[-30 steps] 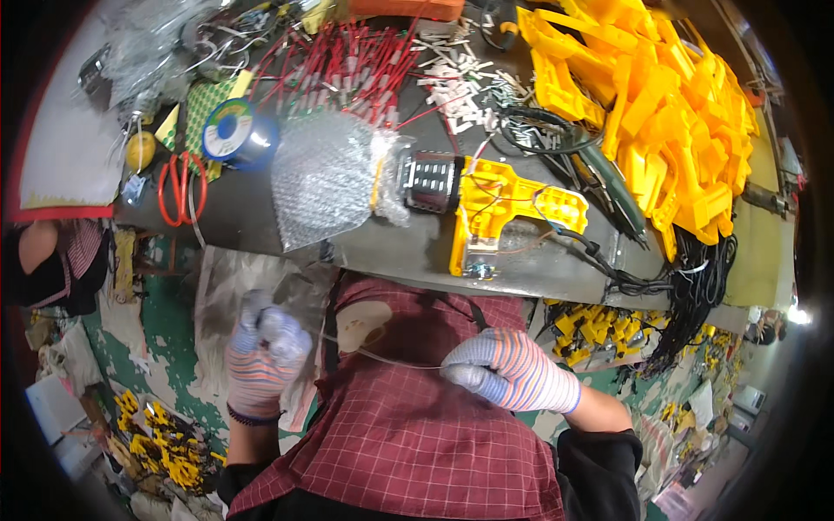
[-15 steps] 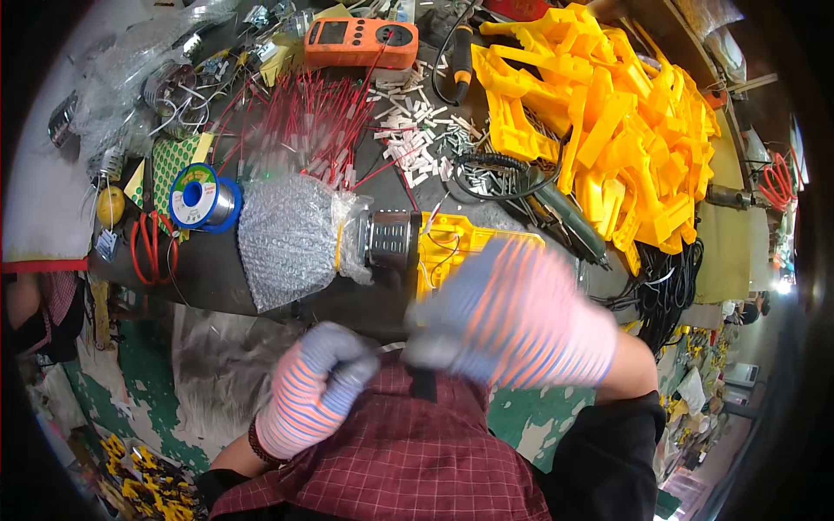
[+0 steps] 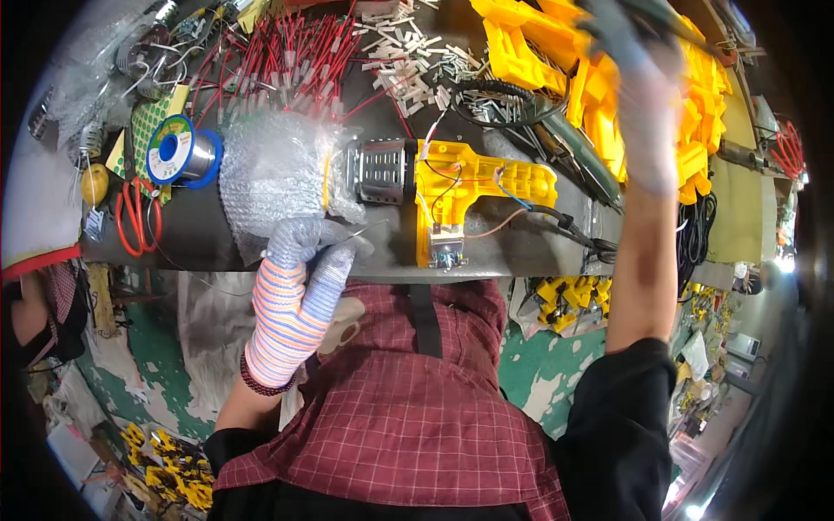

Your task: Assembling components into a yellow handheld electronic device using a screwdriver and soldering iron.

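Note:
My left hand (image 3: 300,282), in a striped glove with grey fingertips, pinches a thin solder wire (image 3: 369,228) at the bench's near edge. Just beyond it lies a bubble-wrapped bulb-shaped part (image 3: 269,178), joined by a slotted metal collar (image 3: 382,172) to an open yellow plastic handle housing (image 3: 473,176). Wires run inside the housing, and a small metal switch (image 3: 447,247) sits at its near end. My right hand (image 3: 638,87) is stretched out over the pile of yellow plastic housings (image 3: 599,113). Motion smears its fingers; a dark long shape shows beside them.
The solder spool (image 3: 178,156) stands left of the wrapped part, near red-handled scissors (image 3: 135,221). Red wires (image 3: 300,56), white sleeves (image 3: 404,52) and screws cover the far bench. A dark green tool (image 3: 573,156) and black cable (image 3: 599,250) lie to the right.
My right hand has moved from above the yellow handle housing to the far right, uncovering it. My left hand has risen from my lap to the bench edge, and the solder wire now shows in it.

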